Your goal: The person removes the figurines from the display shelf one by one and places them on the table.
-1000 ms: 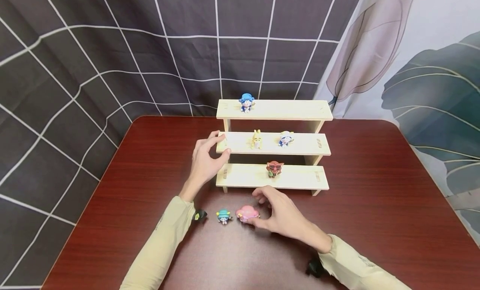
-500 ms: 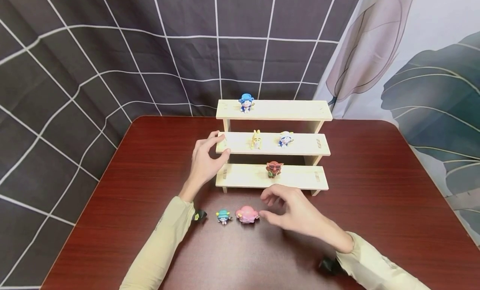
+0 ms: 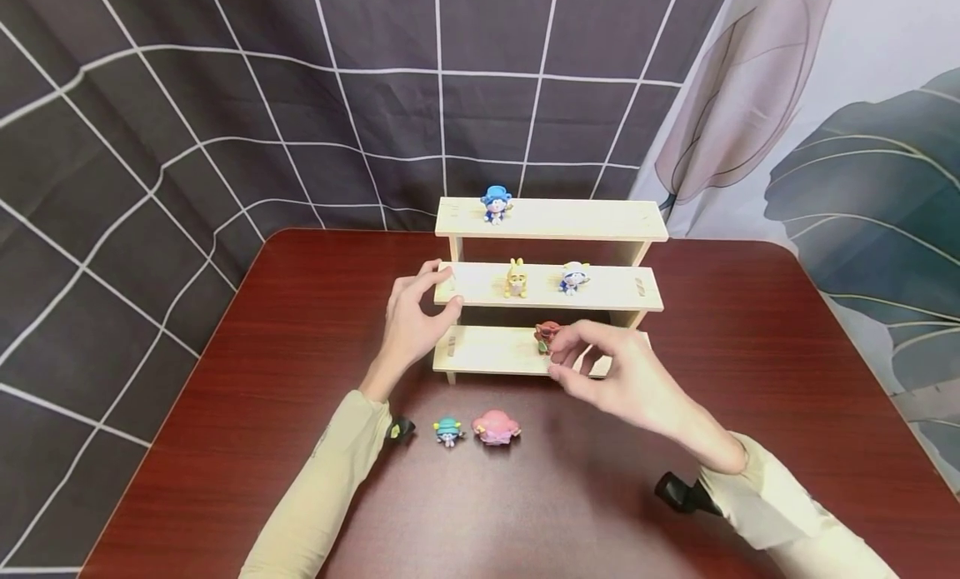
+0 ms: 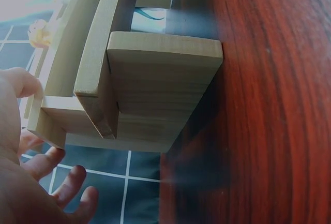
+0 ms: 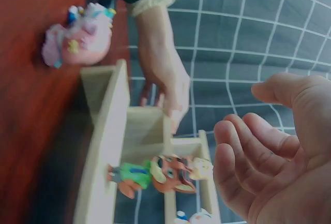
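My left hand [image 3: 416,316] holds the left end of the middle tier of a pale wooden three-tier display shelf [image 3: 480,354]; in the left wrist view its thumb and fingers lie around the board's end. My right hand [image 3: 626,375] is in front of the bottom tier, fingers bent and nothing in its grasp. Just left of its fingertips a red-brown fox figurine [image 3: 546,336] stands on that tier, partly covered by the hand in the head view. The right wrist view shows its green clothing, with a gap between the fox figurine [image 5: 173,173] and the fingers.
A yellow rabbit-eared figurine [image 3: 516,281] and a white-hatted one [image 3: 573,279] sit on the middle tier. A blue-hatted figurine [image 3: 496,204] is on top. In front, a teal-hatted figurine [image 3: 448,431] and a pink-hatted figurine [image 3: 496,427] stand on the red-brown table [image 3: 300,296].
My right hand has moved from the pink-hatted figurine, up and to the right, to the fox figurine on the bottom tier. The left hand stays at the shelf.
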Tool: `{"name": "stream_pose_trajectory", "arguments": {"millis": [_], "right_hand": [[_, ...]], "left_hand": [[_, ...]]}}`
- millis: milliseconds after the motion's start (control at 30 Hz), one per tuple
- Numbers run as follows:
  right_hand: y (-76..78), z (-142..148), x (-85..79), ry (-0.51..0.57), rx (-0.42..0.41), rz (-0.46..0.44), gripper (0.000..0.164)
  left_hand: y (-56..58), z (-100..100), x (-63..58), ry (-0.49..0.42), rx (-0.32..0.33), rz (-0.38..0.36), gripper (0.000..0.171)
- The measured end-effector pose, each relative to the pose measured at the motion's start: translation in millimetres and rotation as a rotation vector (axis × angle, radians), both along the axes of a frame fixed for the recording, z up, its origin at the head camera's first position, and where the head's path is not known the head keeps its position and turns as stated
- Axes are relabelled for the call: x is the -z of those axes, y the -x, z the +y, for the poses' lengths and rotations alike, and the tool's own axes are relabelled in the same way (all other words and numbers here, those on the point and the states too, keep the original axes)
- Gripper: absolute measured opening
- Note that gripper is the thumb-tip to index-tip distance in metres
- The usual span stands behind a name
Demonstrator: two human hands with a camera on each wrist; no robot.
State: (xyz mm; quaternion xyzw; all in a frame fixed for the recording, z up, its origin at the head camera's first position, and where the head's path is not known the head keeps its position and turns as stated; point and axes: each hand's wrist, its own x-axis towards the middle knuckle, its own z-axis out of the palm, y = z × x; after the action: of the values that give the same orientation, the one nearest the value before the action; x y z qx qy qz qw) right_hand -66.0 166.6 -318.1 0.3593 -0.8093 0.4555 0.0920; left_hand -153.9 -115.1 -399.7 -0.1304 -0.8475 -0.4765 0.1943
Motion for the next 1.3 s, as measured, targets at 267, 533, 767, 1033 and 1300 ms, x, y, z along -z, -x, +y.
{"name": "stream_pose_trajectory", "arguments": {"millis": [267, 533, 767, 1033, 1300], "right_hand": [[17.8, 3.8, -14.3, 0.022, 0.078, -0.046, 0.024], [30.4, 1.7, -20.1, 0.028, 0.134, -0.022, 0.027], [41.2, -0.1, -23.5, 0.034, 0.178, -0.018, 0.023], [51.5, -0.3, -25.9, 0.006, 0.237, 0.012, 0.019], [61.9, -1.1, -29.2, -0.034, 0.279, -0.005, 0.018]], "left_hand": [[0.1, 0.3, -0.1, 0.007, -0.003, -0.005, 0.044], [1.2, 0.6, -0.9, 0.0, -0.003, -0.007, 0.044], [0.7, 0.2, -0.4, 0.005, -0.003, -0.017, 0.044], [-0.4, 0.3, -0.3, 0.001, -0.004, -0.014, 0.045], [0.6, 0.4, 0.9, 0.008, -0.006, -0.016, 0.044]]}}
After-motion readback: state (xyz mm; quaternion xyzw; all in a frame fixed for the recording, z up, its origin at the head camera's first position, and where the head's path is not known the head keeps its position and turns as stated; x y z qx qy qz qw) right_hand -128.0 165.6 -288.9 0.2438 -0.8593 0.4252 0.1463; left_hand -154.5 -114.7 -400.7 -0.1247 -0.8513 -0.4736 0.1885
